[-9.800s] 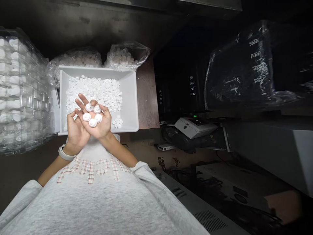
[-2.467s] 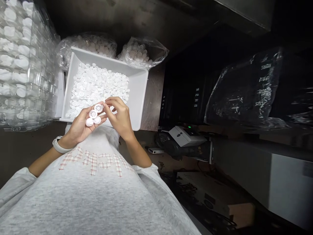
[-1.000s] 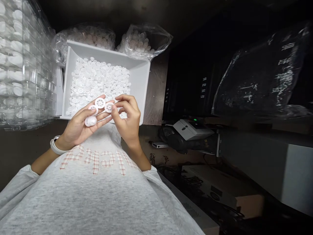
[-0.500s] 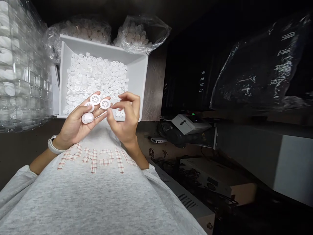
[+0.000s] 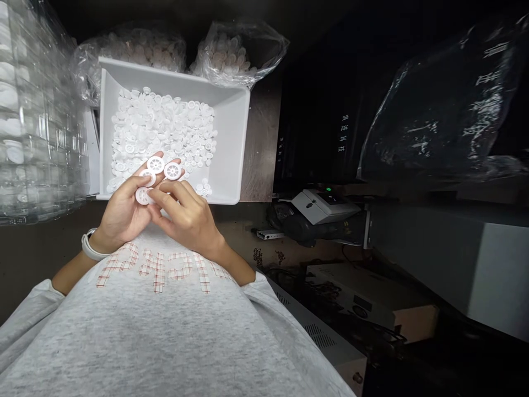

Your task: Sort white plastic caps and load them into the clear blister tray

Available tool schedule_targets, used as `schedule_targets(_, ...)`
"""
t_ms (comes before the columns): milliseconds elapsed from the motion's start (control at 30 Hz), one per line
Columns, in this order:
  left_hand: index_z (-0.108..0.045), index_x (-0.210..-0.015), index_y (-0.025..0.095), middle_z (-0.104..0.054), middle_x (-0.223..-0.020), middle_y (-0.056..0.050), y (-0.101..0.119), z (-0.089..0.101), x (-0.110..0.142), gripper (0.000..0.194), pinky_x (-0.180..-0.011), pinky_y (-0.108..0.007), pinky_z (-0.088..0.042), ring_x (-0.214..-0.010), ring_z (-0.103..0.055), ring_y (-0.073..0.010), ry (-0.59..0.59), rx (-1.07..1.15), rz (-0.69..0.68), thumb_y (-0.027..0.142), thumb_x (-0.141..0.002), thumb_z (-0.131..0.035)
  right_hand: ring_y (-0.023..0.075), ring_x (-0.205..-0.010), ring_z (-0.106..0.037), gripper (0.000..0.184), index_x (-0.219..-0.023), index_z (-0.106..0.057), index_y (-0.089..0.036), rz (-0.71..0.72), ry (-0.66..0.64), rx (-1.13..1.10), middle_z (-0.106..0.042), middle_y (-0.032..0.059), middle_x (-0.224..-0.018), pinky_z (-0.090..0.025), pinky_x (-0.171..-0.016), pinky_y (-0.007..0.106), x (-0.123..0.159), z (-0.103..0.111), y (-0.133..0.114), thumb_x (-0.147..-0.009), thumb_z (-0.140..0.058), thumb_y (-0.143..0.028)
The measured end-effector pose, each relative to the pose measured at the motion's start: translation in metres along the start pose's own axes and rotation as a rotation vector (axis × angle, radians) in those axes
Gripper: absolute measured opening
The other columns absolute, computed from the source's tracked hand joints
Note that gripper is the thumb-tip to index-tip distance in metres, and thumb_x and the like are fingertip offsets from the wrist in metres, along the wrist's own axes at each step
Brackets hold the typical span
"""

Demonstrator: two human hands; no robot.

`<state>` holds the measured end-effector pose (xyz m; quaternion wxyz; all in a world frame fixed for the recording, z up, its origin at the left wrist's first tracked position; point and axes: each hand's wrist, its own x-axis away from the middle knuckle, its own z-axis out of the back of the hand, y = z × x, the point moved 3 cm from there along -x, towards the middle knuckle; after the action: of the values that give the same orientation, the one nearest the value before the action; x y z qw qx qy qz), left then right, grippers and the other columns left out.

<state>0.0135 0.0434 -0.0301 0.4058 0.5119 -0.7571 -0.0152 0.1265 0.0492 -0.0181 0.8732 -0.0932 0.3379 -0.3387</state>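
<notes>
Several small white plastic wheels with spokes rest on the palm and fingers of my left hand. Its thumb presses on one of them, and the fingers stretch over the near edge of the bin. My right hand reaches across from the right, with thumb and fingertips pinching the lowest wheel by its right side. Fingers partly cover that wheel. Beyond both hands lies a heap of loose white plastic pieces inside a white bin.
Clear bags of pale pieces stand behind the bin. Stacked clear plastic trays rise at the left. On the right are a small grey device with a green light, a dark plastic-covered mass and boxy equipment.
My right hand has moved left and down from the fingertips of my left hand to the wheel at its palm. That wheel now shows its spoked face. The left hand has hardly moved.
</notes>
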Motion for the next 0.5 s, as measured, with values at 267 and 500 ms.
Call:
schedule_targets(267, -0.043, -0.148, 0.015, -0.058, -0.143, -0.009, 0.004, -0.003, 0.0, 0.051, -0.122, -0.033, -0.035, -0.144, -0.043, -0.0218, -0.013, 0.045, -0.077, 0.019, -0.097, -0.043, 0.0067, -0.087, -0.056, 0.006, -0.095, -0.06, -0.012, -0.282, 0.042, -0.292, -0.057, 0.003, -0.091, -0.053, -0.08, 0.022, 0.005, 0.002, 0.01, -0.091, -0.061, -0.015)
schedule_targets(500, -0.035, -0.155, 0.018, -0.054, -0.147, -0.007, 0.004, -0.003, 0.002, 0.058, -0.124, -0.032, -0.03, -0.147, -0.038, -0.0198, -0.02, 0.045, -0.066, 0.018, -0.097, -0.044, 0.0039, -0.087, -0.054, 0.008, -0.091, -0.062, -0.012, -0.434, 0.061, -0.433, -0.05, 0.0017, -0.09, -0.052, -0.082, 0.02, 0.008, 0.0, 0.011, -0.089, -0.065, -0.019)
